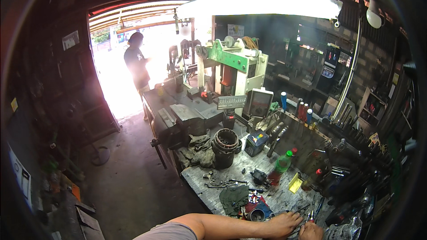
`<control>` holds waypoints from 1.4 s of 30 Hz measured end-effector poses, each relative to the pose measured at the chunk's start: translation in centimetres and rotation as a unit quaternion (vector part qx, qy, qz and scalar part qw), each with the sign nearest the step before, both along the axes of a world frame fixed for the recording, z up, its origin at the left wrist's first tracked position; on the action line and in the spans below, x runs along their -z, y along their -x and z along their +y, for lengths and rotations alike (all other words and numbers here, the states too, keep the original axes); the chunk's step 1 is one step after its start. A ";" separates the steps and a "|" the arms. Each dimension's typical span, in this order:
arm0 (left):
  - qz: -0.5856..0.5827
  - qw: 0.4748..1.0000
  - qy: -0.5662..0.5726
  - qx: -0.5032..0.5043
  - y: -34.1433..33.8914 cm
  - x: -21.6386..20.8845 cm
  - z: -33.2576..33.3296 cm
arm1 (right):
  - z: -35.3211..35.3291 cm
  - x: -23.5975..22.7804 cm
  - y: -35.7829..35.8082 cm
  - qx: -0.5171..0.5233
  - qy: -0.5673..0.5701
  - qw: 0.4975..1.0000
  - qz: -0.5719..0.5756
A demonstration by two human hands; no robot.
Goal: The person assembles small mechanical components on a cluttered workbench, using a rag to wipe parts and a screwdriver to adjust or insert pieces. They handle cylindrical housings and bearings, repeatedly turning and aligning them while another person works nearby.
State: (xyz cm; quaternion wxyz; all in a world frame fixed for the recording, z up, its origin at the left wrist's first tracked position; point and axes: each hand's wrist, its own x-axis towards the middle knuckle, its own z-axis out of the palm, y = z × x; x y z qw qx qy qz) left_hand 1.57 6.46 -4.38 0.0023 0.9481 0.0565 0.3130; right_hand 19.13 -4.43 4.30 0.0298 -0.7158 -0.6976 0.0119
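At the lower edge, my left forearm reaches across the bench to the right. My left hand lies low over the metal bench top, its fingers stretched out beside several thin hand tools. Close by on its right, my right hand is closed. Slim tool shafts rise next to its fingers; what it grips is hidden. Left of my hands sit a round metal cup-shaped part, a dark green rag and a red and blue cloth. A clear plastic bag lies right of my right hand.
A dark cylindrical housing, a green bottle, a yellow holder and small metal parts stand on the bench. Behind are a vise and a green-beamed press. A person stands by the bright doorway.
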 end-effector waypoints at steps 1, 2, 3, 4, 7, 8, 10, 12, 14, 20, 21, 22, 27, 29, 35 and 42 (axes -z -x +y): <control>0.027 0.999 0.018 -0.001 0.1 0.0 0.0 | 0.0 0.4 0.0 0.007 0.014 1.000 -0.007; 0.053 0.998 0.037 -0.002 0.0 0.0 0.1 | 0.1 0.9 -0.1 0.014 0.028 0.999 -0.016; 0.079 0.995 0.055 -0.001 0.0 0.0 0.0 | -0.1 1.3 -0.2 0.023 0.042 0.999 -0.024; 0.055 0.994 0.088 -0.022 0.0 -0.1 0.0 | 0.2 1.9 -0.2 0.027 -0.003 1.000 0.002; 0.057 0.971 0.227 -0.045 0.2 -0.9 0.1 | 0.3 2.5 -0.8 0.098 -0.009 0.991 0.095; 0.016 0.981 0.191 -0.019 0.8 -1.2 0.3 | 0.2 2.0 -1.7 0.114 0.032 0.982 0.144; 0.093 0.960 0.262 -0.034 1.1 -2.5 0.6 | -0.3 1.4 -2.9 0.083 -0.133 0.973 0.172; 0.139 0.957 0.252 -0.041 1.2 -4.2 0.4 | -2.0 -0.6 -5.6 0.163 -0.112 0.964 0.179; 0.162 0.972 0.155 -0.075 0.9 -6.2 -0.7 | -3.3 -1.7 -7.3 0.288 -0.106 0.932 0.191; 0.280 0.922 0.236 -0.127 -1.1 -9.9 -1.3 | -5.8 0.2 -8.9 0.354 -0.106 0.898 0.239; 0.300 0.912 0.239 -0.144 -1.2 -9.9 -1.3 | -5.9 1.3 -8.6 0.354 -0.088 0.901 0.236; 0.309 0.906 0.247 -0.150 -1.3 -9.9 -1.3 | -6.0 2.5 -8.3 0.356 -0.043 0.893 0.272; 0.284 0.923 0.220 -0.136 -1.0 -9.1 -1.3 | -5.7 7.9 -6.4 0.265 0.080 0.911 0.305; 0.259 0.936 0.203 -0.122 -0.8 -9.1 -1.4 | -5.0 9.1 -6.9 0.242 0.091 0.914 0.313; 0.123 0.962 0.219 -0.109 4.0 -8.2 -2.2 | -1.6 11.0 -9.6 0.223 0.068 0.935 0.267; -0.197 0.867 0.308 -0.337 19.0 0.5 -2.9 | 0.6 13.8 -9.4 0.204 0.094 0.940 0.257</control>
